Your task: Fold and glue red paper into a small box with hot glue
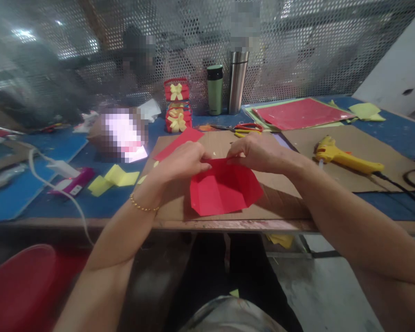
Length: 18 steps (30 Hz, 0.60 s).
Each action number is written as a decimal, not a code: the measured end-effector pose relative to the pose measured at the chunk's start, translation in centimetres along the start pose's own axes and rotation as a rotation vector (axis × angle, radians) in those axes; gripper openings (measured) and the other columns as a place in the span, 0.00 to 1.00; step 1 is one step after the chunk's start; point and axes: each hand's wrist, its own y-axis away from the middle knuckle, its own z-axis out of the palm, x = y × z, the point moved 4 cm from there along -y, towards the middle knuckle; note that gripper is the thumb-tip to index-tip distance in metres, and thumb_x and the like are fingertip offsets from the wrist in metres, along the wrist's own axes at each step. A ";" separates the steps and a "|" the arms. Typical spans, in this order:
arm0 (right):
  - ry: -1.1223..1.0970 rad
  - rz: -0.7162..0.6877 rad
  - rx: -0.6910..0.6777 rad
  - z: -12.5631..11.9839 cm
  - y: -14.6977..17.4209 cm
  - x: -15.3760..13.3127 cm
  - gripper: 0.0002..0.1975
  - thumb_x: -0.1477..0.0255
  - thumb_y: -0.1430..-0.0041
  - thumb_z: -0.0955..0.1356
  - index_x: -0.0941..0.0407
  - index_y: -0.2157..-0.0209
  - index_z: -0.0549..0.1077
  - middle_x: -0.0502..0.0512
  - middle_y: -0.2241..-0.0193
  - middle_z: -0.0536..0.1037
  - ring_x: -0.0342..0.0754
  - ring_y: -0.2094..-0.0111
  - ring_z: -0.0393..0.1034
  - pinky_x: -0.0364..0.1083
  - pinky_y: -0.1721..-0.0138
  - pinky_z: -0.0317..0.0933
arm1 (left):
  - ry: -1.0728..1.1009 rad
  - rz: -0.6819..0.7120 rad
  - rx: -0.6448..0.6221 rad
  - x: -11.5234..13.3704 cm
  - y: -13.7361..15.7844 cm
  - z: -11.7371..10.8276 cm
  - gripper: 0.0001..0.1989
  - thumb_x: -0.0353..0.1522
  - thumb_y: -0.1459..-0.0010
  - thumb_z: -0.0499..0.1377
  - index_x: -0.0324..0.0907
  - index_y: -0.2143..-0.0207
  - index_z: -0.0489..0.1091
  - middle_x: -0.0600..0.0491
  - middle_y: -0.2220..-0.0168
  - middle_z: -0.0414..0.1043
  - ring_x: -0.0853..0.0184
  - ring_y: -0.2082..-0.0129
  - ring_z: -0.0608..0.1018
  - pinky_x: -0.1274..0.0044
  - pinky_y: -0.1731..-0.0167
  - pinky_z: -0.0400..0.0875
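A creased sheet of red paper [223, 189] with cut corners stands tilted over the cardboard on the table, its far edge raised. My left hand [193, 159] pinches that edge near its left end. Close beside it, my right hand [252, 152] grips the same edge with thumb and fingers, the fingertips partly hidden behind the fold. Just beyond my left hand lies a flat red paper strip [180, 140]. The brown cardboard sheet [280, 198] is under both hands.
A yellow glue gun [346, 159] lies on cardboard at right. Red-handled scissors [247, 127], stacked red boxes with yellow bows [178, 122], a green cup [215, 92] and a steel flask [238, 83] are behind. Yellow paper pieces [115, 177] and a power strip [72, 182] lie left.
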 end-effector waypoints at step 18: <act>-0.014 -0.013 -0.032 -0.3 0.1 -0.5 0.11 0.73 0.38 0.69 0.51 0.64 0.86 0.56 0.64 0.85 0.49 0.63 0.75 0.45 0.69 0.51 | -0.154 -0.113 -0.146 0.1 0.1 -1.1 0.17 0.29 0.47 0.60 0.42 0.86 0.60 0.60 0.87 0.48 0.72 0.82 0.56 0.71 0.75 0.46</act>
